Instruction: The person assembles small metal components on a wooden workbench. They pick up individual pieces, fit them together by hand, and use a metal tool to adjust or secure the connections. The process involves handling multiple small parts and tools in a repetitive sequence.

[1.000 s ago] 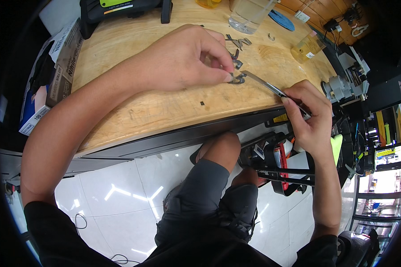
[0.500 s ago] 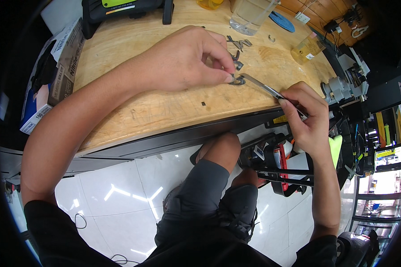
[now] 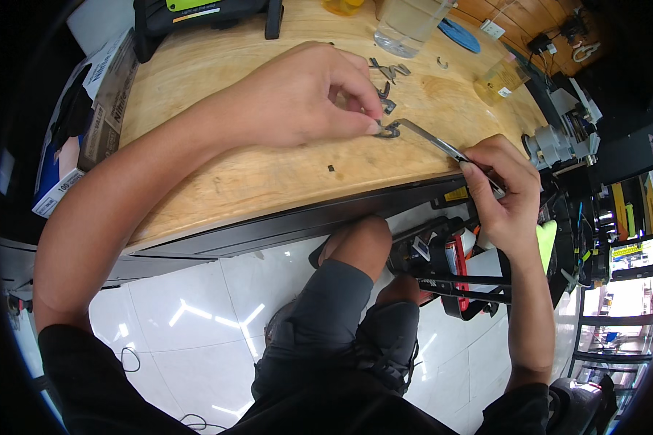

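Blue disc (image 3: 460,35) near a clear container (image 3: 405,32)

- The left hand (image 3: 308,98), thumb and fingertip pinched, holds one end of a small, dark-grey, curved piece (image 3: 390,132) on the pale, wood-topped workbench (image 3: 268,185).
- The right hand (image 3: 504,190) grips a slim, silver, metal tool (image 3: 437,144) near the bench's front edge; its tip reaches the piece's right end, though contact is too small to tell.
- More flat, dark-grey, angular pieces (image 3: 389,71) lie just beyond.
- Behind them stand a clear, cylindrical container of liquid (image 3: 408,29) and, to the right, a yellowish, translucent container (image 3: 500,80).
- A flat, blue, round disc (image 3: 459,35) lies between those containers.
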A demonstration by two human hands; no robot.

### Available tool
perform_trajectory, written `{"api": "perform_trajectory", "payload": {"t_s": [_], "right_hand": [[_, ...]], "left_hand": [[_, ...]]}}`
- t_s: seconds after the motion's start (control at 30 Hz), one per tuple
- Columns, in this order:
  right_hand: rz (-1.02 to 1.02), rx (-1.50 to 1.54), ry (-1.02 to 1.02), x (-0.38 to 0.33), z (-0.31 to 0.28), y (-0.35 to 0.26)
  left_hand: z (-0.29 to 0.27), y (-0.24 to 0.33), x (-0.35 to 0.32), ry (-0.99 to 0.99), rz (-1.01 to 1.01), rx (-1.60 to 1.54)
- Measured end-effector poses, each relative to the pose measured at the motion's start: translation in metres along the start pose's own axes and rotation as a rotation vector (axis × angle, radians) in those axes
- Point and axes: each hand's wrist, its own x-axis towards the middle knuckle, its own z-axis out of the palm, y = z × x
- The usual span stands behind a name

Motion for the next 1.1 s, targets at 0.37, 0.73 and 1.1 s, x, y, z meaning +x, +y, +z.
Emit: {"api": "perform_trajectory", "payload": {"t_s": [0.37, 0.73, 1.1], "right_hand": [[0.011, -0.021, -0.018, 0.003, 0.001, -0.001], [0.034, 0.003, -0.050, 0.005, 0.007, -0.002], [0.003, -0.072, -0.063, 0.000, 0.001, -0.009]], "left_hand": [[0.000, 0.003, 0.000, -0.013, -0.046, -0.029], [0.000, 0.000, 0.000, -0.006, -0.019, -0.007], [0.000, 0.003, 0.000, -0.009, -0.036, -0.009]]}}
